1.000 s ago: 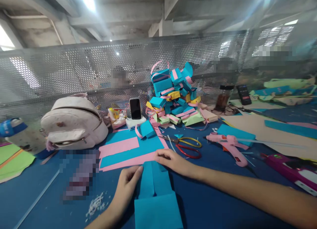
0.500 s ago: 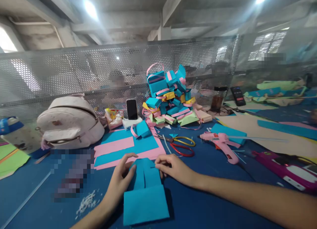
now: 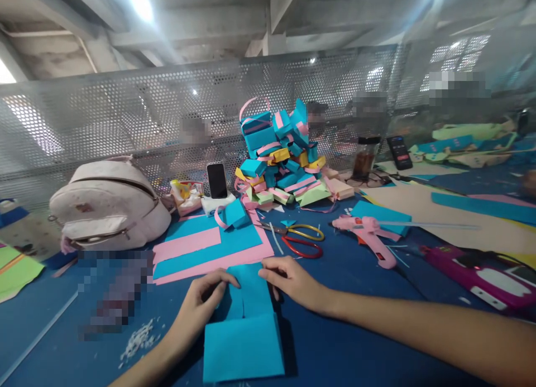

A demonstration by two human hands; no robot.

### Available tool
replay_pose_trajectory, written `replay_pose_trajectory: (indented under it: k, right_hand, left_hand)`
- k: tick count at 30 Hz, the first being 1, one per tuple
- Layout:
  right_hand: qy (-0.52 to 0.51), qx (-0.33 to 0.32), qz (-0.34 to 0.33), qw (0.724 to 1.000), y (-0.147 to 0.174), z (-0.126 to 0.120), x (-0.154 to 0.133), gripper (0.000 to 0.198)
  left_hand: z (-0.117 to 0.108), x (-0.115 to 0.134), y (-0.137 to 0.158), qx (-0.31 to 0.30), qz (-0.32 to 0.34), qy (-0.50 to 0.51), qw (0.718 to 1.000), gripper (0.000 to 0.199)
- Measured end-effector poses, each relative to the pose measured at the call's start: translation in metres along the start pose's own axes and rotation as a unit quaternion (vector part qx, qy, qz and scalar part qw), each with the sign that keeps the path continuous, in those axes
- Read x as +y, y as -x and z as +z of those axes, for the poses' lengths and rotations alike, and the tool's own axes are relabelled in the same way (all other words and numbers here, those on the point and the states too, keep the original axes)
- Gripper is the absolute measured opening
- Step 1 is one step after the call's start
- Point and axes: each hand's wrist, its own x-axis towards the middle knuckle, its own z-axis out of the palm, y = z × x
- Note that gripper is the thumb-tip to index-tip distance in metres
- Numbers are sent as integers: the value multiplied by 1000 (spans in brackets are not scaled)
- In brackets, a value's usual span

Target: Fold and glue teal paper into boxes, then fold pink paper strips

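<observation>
A folded blue craft sheet (image 3: pixel 243 348) lies in front of me, with a wide block at its near end and a narrower flap (image 3: pixel 251 283) reaching away. A short dark slit or seam runs down the flap's middle. My left hand (image 3: pixel 207 295) is closed at the flap's left edge, fingers bent over it and thumb alongside. At the upper right edge, my right hand (image 3: pixel 288 281) pinches the flap between thumb and forefinger; its other fingers curl under and are partly hidden.
Beyond my hands lie pink and blue sheets (image 3: pixel 188 244), scissors (image 3: pixel 288 234) and a pink glue gun (image 3: pixel 364 230). A pile of small coloured bags (image 3: pixel 280 163) stands by the perforated screen (image 3: pixel 167 96). A white backpack (image 3: pixel 111 208) sits left, a magenta device (image 3: pixel 481 278) right.
The flap's far end, earlier showing separate folded parts, now looks smoother and flatter. My left fingers have moved inward over it. My right hand stays at the right edge. The view has shifted slightly.
</observation>
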Motion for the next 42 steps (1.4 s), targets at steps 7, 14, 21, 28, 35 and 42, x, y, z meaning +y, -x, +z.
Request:
replay_pose_trajectory:
  k: [7,14,21,28,35,42]
  right_hand:
    - [-42,2,-6,999,-1,-1,0,48]
    - [-69,41,-1,997,-4,-1,6,49]
    - [-79,21,12,997,-6,0,7,44]
    - [-152,-19,22,988,-8,-2,12,38]
    - [-88,91,-7,992,-2,-2,1,23]
    - [28,146,-83,985,4,-2,-2,19]
  left_hand:
    - [4,-5,-19,20,12,26,999,21]
    - [2,-1,-25,41,30,19,999,25]
    - [15,10,-30,-14,58,58,997,16]
    - [16,-6,-26,4,12,132,991,13]
    - [14,-6,-31,-20,-1,174,985,16]
    - [13,-2,-30,-24,6,186,982,16]
